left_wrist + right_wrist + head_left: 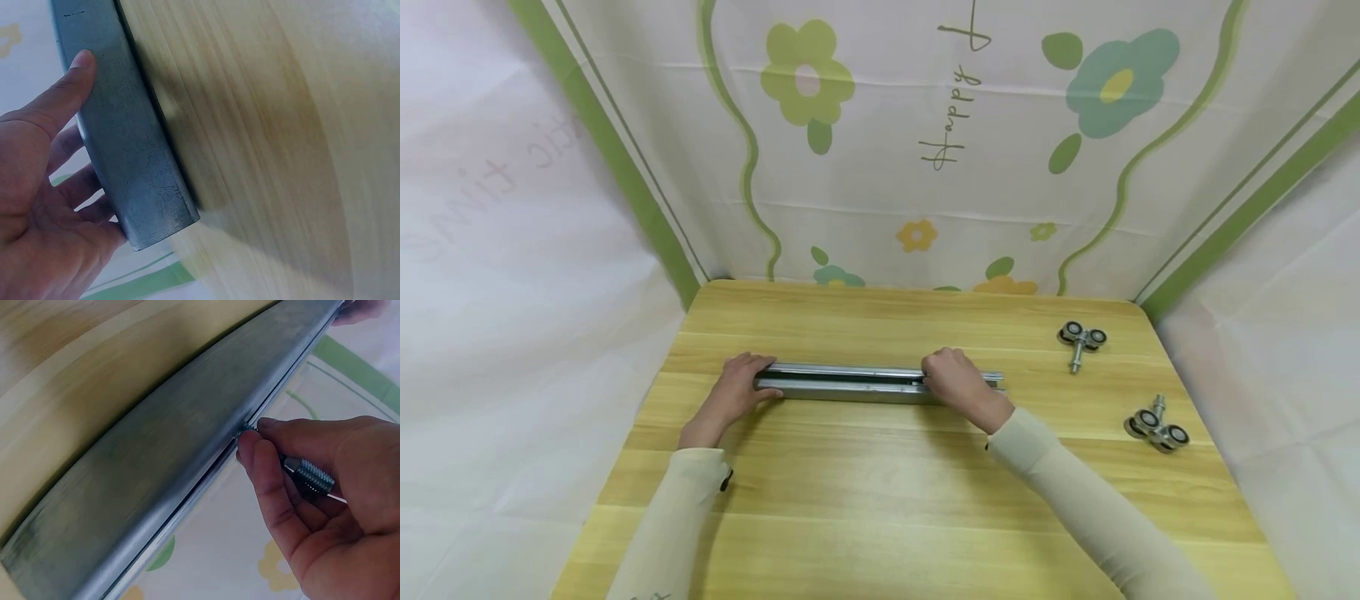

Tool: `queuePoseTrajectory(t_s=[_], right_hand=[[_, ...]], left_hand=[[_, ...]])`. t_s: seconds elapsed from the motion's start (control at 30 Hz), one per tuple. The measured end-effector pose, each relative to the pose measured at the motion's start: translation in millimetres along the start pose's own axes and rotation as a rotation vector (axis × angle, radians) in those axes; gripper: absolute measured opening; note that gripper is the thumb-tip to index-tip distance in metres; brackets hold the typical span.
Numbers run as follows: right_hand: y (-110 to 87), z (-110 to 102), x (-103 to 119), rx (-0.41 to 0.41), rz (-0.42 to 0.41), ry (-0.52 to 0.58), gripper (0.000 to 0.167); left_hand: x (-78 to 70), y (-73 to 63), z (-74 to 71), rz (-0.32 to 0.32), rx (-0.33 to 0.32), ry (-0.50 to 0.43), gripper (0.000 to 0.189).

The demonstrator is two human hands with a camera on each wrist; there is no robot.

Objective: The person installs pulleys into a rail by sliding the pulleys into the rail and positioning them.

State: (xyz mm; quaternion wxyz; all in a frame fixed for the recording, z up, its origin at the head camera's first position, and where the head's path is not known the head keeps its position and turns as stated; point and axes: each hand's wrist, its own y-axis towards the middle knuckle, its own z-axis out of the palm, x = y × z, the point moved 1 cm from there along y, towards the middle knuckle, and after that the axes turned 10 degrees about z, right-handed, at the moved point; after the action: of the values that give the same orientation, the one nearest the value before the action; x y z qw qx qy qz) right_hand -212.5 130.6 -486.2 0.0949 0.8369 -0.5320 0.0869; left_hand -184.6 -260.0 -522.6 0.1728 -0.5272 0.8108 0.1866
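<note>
A galvanised metal rail with a slot along its top lies across the table. At its left end my left hand grips it, thumb on the near side and fingers at the far side; the left wrist view shows the thumb against the flat wall. Toward the rail's right end, my right hand pinches a threaded bolt that stands out of the slot. Whatever the bolt joins inside the rail is hidden.
Two roller trolleys with threaded bolts lie on the right of the wooden table: one trolley farther back, the other trolley nearer the right edge. A printed cloth hangs behind the table, with white cloth at both sides.
</note>
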Motion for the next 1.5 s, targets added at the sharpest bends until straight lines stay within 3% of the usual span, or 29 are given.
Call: queuePoseTrajectory(t_s=[0.17, 0.93, 1.17, 1.3, 1.4, 1.5], right_hand=[[5.6, 6, 8, -0.032, -0.034, -0.019, 0.028], [22.9, 19, 42, -0.086, -0.139, -0.018, 0.026], [28.1, 22, 46, -0.041, -0.101, 0.030, 0.025], [25.2, 24, 42, -0.004, -0.036, 0.090, 0.004], [20.5, 24, 36, -0.005, 0.024, 0.113, 0.033], [15.1, 24, 29, -0.017, 0.060, 0.103, 0.051]], left_hand=[[-1.1, 0.2, -0.4, -0.001, 0.002, 0.002, 0.062], [-3.0, -0.4, -1.2, 0.001, -0.009, -0.009, 0.063], [-1.4, 0.8, -0.5, 0.016, -0.023, -0.005, 0.062], [-1.9, 1.2, -0.2, 0.020, -0.016, -0.007, 0.062], [-3.4, 0.5, -1.1, 0.026, -0.014, -0.012, 0.062], [-4.1, -1.2, -2.9, 0.036, -0.015, -0.009, 0.062]])
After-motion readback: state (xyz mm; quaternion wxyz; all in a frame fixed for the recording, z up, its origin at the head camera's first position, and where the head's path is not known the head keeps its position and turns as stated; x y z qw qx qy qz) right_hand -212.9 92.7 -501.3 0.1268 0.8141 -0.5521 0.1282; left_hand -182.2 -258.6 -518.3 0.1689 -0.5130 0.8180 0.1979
